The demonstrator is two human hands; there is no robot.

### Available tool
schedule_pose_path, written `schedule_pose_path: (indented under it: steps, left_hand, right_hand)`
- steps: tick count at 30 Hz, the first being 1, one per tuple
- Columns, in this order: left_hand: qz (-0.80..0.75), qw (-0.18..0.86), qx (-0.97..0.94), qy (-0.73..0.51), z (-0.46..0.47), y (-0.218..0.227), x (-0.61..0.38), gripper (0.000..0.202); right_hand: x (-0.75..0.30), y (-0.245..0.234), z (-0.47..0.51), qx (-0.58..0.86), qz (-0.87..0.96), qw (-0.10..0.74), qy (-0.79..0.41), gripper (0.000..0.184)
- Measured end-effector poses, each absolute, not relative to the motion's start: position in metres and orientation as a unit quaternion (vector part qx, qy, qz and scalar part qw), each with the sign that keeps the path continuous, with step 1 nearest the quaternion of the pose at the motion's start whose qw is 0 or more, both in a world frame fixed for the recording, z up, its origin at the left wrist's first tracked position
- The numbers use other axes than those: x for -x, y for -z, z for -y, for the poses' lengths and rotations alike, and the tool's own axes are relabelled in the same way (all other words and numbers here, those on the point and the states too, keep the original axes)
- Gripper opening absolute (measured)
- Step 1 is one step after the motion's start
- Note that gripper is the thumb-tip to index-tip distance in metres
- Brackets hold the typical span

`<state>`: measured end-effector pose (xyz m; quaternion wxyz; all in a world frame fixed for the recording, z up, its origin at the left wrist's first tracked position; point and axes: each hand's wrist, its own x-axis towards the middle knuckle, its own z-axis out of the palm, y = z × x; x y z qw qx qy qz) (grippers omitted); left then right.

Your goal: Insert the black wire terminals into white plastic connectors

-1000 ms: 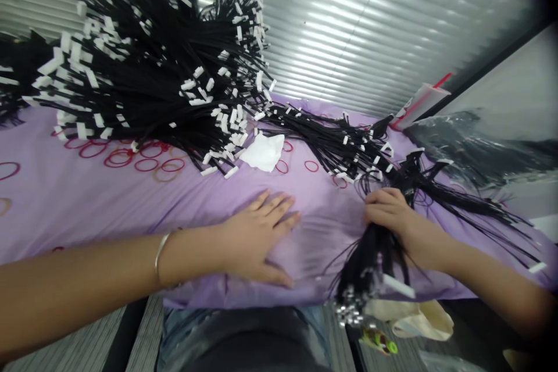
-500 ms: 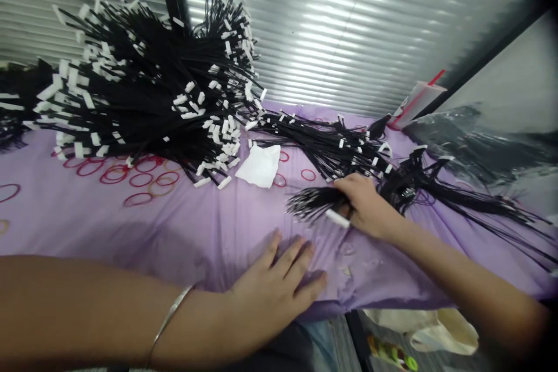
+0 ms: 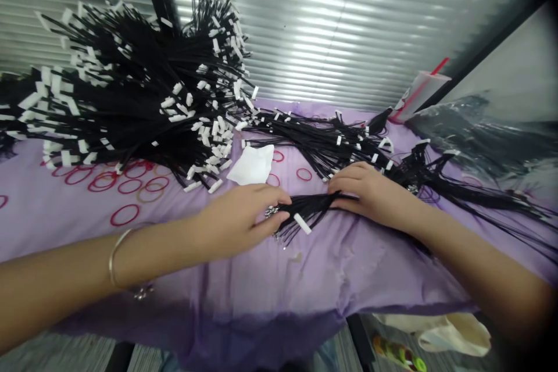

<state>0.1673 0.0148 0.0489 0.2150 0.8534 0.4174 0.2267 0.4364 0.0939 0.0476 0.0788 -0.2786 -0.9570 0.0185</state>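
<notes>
Purple cloth (image 3: 261, 293) | hands (image 3: 233, 224) (image 3: 377, 195): 2 on black bundle (image 3: 313, 208), previously 1

Silvery slatted blinds (image 3: 305, 35), pale cup (image 3: 419, 95) with red straw (image 3: 440, 66), white scrap (image 3: 251, 165), cream cloth (image 3: 462, 331) at lower right

held bundle (image 3: 314, 208): matt black strands, shiny metal-looking tips
tag (image 3: 302, 224), on bundle: smooth white, paper or plastic unclear
cover (image 3: 270, 288), under bundle: creased, faint sheen, cloth or film unclear
scrap (image 3: 251, 164), behind-left of bundle: matt, papery
bangle (image 3: 112, 258), left of bundle: polished metal
blinds (image 3: 314, 29), behind bundle: glossy slats
bag (image 3: 479, 131), right of bundle: clear crinkly plastic
</notes>
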Motion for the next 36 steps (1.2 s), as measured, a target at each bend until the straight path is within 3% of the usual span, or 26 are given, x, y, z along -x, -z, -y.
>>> schedule_pose_path:
  steps: [5, 8, 11, 15, 18, 22, 27, 31, 36]
  left_hand:
    - [-0.41, 0.601, -0.607, -0.32, -0.038, -0.039, -0.18, 0.03]
    - [-0.405, 0.667, -0.514, -0.355, -0.045, -0.037, -0.187, 0.015]
    - [-0.433, 0.634, -0.523, -0.37, -0.053, -0.029, -0.188, 0.015]
    - [-0.443, 0.55, -0.592, -0.389, -0.061, -0.014, -0.18, 0.01]
    - [-0.44, 0.474, -0.645, -0.406, -0.064, -0.011, -0.175, 0.008]
    - [-0.436, 0.251, -0.779, -0.374, -0.065, -0.014, -0.171, 0.017]
    - [-0.394, -0.014, -0.884, -0.253, -0.07, -0.014, -0.162, 0.028]
    - [-0.379, -0.054, -0.897, -0.222, -0.071, -0.019, -0.157, 0.033]
    - [-0.436, -0.001, -0.847, -0.304, -0.066, -0.023, -0.167, 0.024]
  right_hand:
    - [-0.424, -0.059, -0.098, 0.353, 0.917, 0.186, 0.009, 0.01]
    - [-0.413, -0.055, -0.103, 0.366, 0.915, 0.169, -0.022, 0.008]
    - [-0.404, -0.045, -0.107, 0.356, 0.921, 0.155, -0.035, 0.01]
    - [-0.399, -0.047, -0.103, 0.363, 0.914, 0.179, -0.038, 0.025]
    - [-0.395, -0.06, -0.09, 0.363, 0.906, 0.215, -0.023, 0.021]
    - [-0.381, -0.063, -0.066, 0.317, 0.923, 0.216, -0.012, 0.008]
    - [-0.368, -0.024, -0.054, 0.304, 0.943, 0.109, 0.082, 0.026]
    - [-0.366, -0.009, -0.044, 0.288, 0.947, 0.087, 0.112, 0.033]
    - [-0.37, -0.008, -0.046, 0.287, 0.949, 0.113, 0.065, 0.038]
